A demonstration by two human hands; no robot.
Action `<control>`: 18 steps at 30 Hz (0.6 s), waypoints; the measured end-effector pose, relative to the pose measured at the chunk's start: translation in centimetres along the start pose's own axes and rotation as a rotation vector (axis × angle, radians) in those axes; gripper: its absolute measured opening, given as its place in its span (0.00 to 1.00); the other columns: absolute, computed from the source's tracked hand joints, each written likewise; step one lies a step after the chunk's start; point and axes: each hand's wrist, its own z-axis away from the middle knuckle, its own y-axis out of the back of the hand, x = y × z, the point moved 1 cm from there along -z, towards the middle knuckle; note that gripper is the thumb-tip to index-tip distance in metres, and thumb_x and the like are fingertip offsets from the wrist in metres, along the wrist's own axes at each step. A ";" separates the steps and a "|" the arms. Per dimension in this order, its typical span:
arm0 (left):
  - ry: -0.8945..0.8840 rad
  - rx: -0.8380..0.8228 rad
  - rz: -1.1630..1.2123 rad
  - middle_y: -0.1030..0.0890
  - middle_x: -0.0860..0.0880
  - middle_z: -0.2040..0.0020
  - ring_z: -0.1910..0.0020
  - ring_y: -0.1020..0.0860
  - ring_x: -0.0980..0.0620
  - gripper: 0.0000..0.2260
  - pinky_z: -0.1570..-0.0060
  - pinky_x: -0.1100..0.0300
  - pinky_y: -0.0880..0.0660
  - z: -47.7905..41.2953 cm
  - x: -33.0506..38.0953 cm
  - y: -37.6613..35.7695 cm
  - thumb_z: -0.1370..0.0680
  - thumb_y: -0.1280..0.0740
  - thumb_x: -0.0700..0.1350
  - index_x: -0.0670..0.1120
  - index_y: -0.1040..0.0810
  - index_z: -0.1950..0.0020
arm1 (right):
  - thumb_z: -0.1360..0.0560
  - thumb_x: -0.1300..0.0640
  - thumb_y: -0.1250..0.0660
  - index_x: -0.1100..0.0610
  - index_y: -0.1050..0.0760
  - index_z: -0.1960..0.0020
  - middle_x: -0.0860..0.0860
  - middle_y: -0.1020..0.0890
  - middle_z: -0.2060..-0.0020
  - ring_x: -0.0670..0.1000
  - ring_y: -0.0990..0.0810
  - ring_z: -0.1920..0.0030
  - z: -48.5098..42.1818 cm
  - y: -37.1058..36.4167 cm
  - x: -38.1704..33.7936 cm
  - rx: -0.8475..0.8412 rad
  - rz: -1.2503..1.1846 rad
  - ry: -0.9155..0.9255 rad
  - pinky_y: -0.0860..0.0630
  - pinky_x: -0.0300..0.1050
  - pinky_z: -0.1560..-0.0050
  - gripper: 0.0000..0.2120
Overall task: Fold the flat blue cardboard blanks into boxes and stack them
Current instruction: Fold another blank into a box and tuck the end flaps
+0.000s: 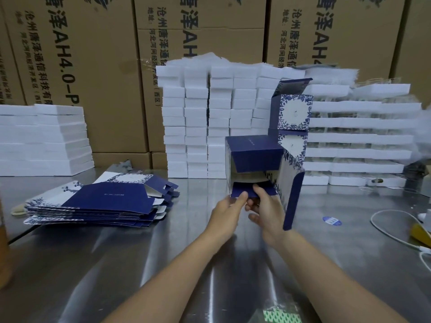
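Brown cartons (93,66) are noted as a wall well behind the half-formed box (254,152). White foam blocks (198,117) are piled directly behind that box. The steel table (140,264) is seen beneath it. A pile of flat blanks (98,201) is laid to its left. Two finished boxes (295,113) are stacked just behind its right side. Its lower flap is pinched by the left hand (229,210) and gripped by the curled right hand (265,213).

My shiny metal tabletop (163,264) holds a pile of flat blue blanks (105,203) at left, stacked white foam blocks (198,127) along the back, and a blue sticker (331,221) and white cable (384,229) at right.
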 end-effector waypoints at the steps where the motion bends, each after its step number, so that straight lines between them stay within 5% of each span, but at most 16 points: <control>1: 0.015 -0.018 0.028 0.16 0.53 0.42 0.41 0.20 0.53 0.14 0.37 0.44 0.20 0.0 0.0 -0.5 0.15 0.39 0.62 0.55 0.18 0.43 | 0.17 0.50 0.34 0.54 0.22 0.60 0.49 0.22 0.71 0.45 0.22 0.70 0.1 -0.1 0.2 -0.014 0.001 0.009 0.28 0.42 0.65 0.14; 6: 0.023 0.047 0.195 0.15 0.51 0.56 0.51 0.18 0.54 0.19 0.56 0.57 0.17 -0.1 0.0 -1.5 0.12 0.48 0.49 0.50 0.19 0.50 | 0.17 0.52 0.34 0.56 0.24 0.60 0.49 0.25 0.74 0.45 0.26 0.73 0.2 -0.7 0.9 -0.004 -0.025 0.060 0.29 0.36 0.74 0.14; 9: 0.038 0.058 0.256 0.15 0.52 0.61 0.54 0.17 0.53 0.19 0.58 0.58 0.17 0.2 0.3 -1.1 0.13 0.48 0.47 0.47 0.18 0.49 | 0.17 0.52 0.34 0.54 0.25 0.65 0.49 0.27 0.75 0.45 0.29 0.76 0.6 -1.2 0.5 -0.019 -0.002 0.054 0.33 0.35 0.77 0.17; 13: 0.078 0.087 0.290 0.14 0.50 0.61 0.55 0.16 0.51 0.19 0.52 0.55 0.17 0.4 0.5 -0.8 0.14 0.48 0.48 0.46 0.18 0.51 | 0.18 0.51 0.32 0.54 0.27 0.66 0.51 0.26 0.74 0.46 0.29 0.75 1.3 -1.6 0.0 -0.094 0.019 -0.025 0.31 0.40 0.71 0.18; 18: 0.064 0.086 0.315 0.16 0.51 0.68 0.68 0.18 0.56 0.23 0.67 0.65 0.24 0.5 0.9 -0.8 0.15 0.45 0.48 0.50 0.19 0.64 | 0.19 0.58 0.36 0.54 0.29 0.67 0.50 0.27 0.72 0.47 0.30 0.71 2.4 -3.0 0.1 -0.117 0.003 -0.017 0.32 0.40 0.68 0.18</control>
